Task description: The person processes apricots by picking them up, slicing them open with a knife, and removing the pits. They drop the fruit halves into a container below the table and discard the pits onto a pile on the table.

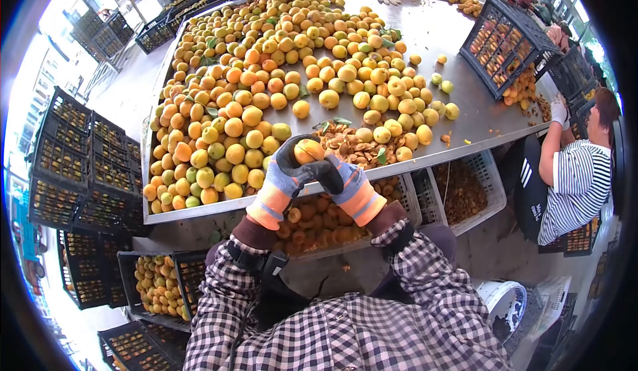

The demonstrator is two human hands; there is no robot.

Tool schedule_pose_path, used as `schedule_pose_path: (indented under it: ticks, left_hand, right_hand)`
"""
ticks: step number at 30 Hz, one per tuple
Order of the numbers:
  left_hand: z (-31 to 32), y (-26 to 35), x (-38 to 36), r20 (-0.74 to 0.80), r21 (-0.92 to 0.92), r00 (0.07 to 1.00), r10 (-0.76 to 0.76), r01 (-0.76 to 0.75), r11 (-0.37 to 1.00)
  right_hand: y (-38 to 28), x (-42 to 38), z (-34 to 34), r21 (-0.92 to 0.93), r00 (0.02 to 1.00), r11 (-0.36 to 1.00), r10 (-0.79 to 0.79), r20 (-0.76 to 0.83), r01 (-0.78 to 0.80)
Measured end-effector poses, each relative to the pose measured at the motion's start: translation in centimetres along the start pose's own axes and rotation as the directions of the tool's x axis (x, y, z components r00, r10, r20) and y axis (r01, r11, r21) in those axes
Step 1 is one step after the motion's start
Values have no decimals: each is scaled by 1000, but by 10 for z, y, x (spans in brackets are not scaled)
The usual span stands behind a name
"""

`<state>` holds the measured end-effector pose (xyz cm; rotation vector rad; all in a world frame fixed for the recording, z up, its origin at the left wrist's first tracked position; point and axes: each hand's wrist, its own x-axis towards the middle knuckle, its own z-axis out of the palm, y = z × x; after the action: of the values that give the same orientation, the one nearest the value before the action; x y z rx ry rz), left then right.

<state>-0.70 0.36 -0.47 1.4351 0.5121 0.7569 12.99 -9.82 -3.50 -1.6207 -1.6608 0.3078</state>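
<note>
Both my hands wear grey-blue gloves with black fingers and orange cuffs, and they meet just above the table's near edge. My left hand [286, 175] is closed around a yellow-orange apricot [308, 151]. From the other side, the curled fingers of my right hand [347, 183] press against the same fruit; their tips are partly hidden. Right behind them lies a heap of brown apricot pits [351, 147] with a few leaves. Whole apricots [251, 116] cover much of the metal table [425, 33]. Below my hands, a crate holds orange apricot halves [309, 221].
A pale crate [492, 175] of brown pits stands under the table edge at right. Stacked black crates [86, 151] of fruit rise at left. A tilted crate [502, 45] rests on the table's far right, near a seated person [577, 171] in stripes. A white bucket [503, 304] stands lower right.
</note>
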Motion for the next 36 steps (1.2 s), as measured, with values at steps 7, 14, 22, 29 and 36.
schedule_pose_path:
  ticks: [7,14,22,29,36]
  left_hand:
    - [7,-5,-1,-36,333,962,269,-242,911]
    - [12,13,-7,-26,-288,978,-205,189,939]
    - [10,-1,2,-9,201,1000,-9,11,979]
    - [14,13,-1,-56,24,998,-37,38,999]
    - [15,18,-8,-61,-45,995,73,-76,996]
  right_hand:
    - [-6,0,11,-85,984,996,-39,-176,24]
    - [-5,3,3,-46,993,997,61,-101,-66]
    - [-11,3,-4,-29,975,995,89,-205,-97]
    - [-9,12,-13,243,985,966,-53,-167,93]
    - [-26,12,-23,358,993,932,-14,-114,54]
